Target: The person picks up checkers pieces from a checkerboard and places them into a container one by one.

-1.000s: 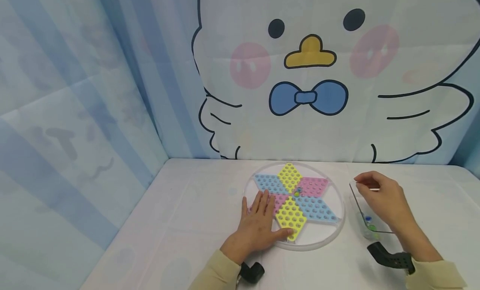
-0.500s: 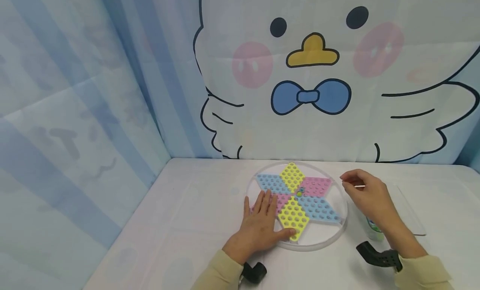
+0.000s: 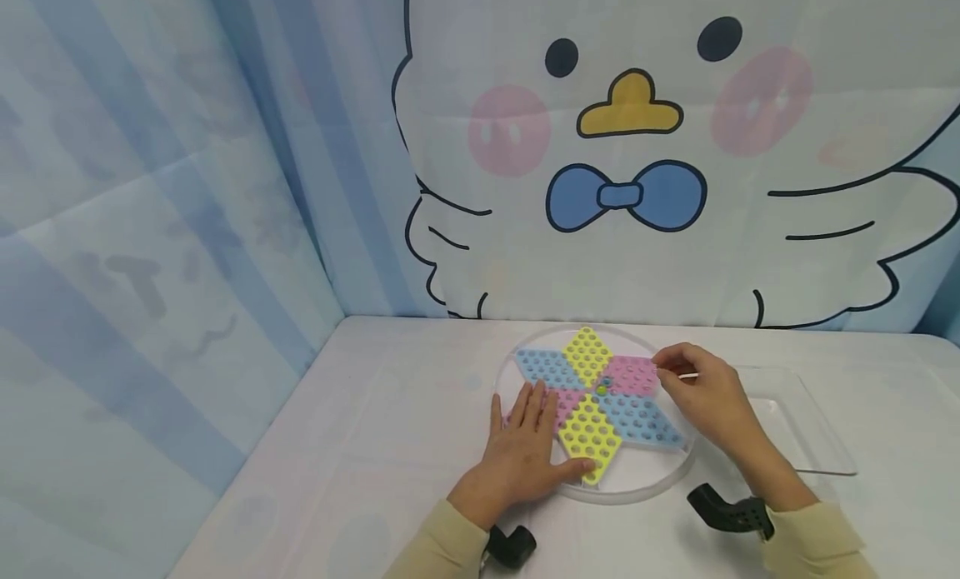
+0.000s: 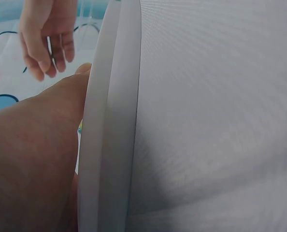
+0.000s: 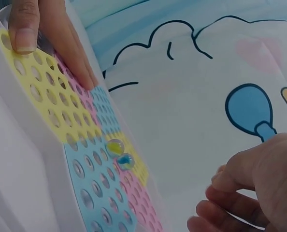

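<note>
A round white Chinese checkers board [image 3: 626, 494] with a pink, yellow and blue star lies on the table. My left hand [image 3: 517, 458] rests spread on its near left side, thumb on the yellow point. Two glass marbles, one yellow-green [image 5: 115, 147] and one blue [image 5: 125, 162], sit near the star's middle. Over the board's right edge, beside the pink point, hovers my right hand [image 3: 705, 396], its fingers bent and thumb close to the index finger. In the right wrist view its fingertips overlap, so anything between them is hidden.
A clear plastic box [image 3: 825, 433] stands right of the board, partly behind my right forearm. Black wrist mounts [image 3: 727, 510] hang under both wrists. A printed cartoon cloth [image 3: 622, 271] rises behind the table.
My right hand has moved left from the clear box to the board's right edge. The left hand stays on the board. The two marbles keep their places.
</note>
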Demonstrator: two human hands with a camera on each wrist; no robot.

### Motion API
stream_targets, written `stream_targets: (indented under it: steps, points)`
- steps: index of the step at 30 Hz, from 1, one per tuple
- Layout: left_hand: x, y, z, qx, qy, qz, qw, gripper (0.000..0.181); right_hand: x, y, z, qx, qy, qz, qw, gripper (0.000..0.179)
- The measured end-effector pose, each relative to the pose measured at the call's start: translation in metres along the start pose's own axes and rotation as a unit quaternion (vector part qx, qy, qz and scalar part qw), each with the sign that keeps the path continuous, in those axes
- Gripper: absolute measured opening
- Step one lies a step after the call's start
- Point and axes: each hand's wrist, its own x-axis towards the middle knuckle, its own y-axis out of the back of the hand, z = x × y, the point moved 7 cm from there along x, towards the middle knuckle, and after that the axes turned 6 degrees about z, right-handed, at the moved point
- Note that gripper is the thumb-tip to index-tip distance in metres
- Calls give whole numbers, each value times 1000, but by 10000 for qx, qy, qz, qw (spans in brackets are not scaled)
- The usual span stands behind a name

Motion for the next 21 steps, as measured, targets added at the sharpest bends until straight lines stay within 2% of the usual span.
stream_targets:
  steps: [8, 16, 21]
  points:
    - [0, 1, 1, 31, 7, 9, 10000, 107, 2, -17, -3, 128, 106, -168, 9997, 16]
    - [0, 1, 1, 105, 41, -4, 9999, 107, 3, -34, -2, 227, -201, -379, 9988, 18]
    - [1, 0, 1, 152, 42, 8, 9999, 107, 5, -42, -3, 334, -158, -404, 9985, 17]
